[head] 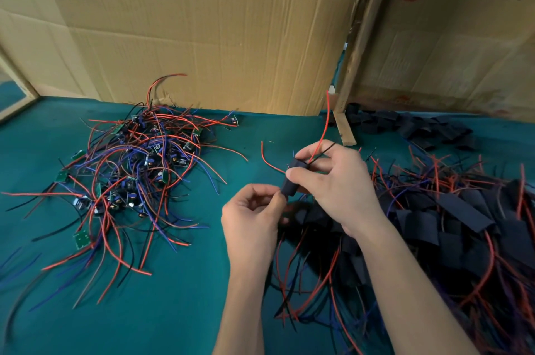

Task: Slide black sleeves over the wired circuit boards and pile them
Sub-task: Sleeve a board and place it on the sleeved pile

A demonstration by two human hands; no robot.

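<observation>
A teal table cover [185,311] spreads underneath. Creased cardboard sheets [202,24] stand at twelve o'clock; a printed carton [463,30] stands at two o'clock, a wooden strip [360,44] leaning between them.

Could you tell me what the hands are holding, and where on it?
Both hold one black sleeve: right hand pinches its upper end, left hand its lower end.

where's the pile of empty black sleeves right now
In the head view, the empty black sleeves lie far right on the green table, against the cardboard wall, behind the finished pile.
</observation>
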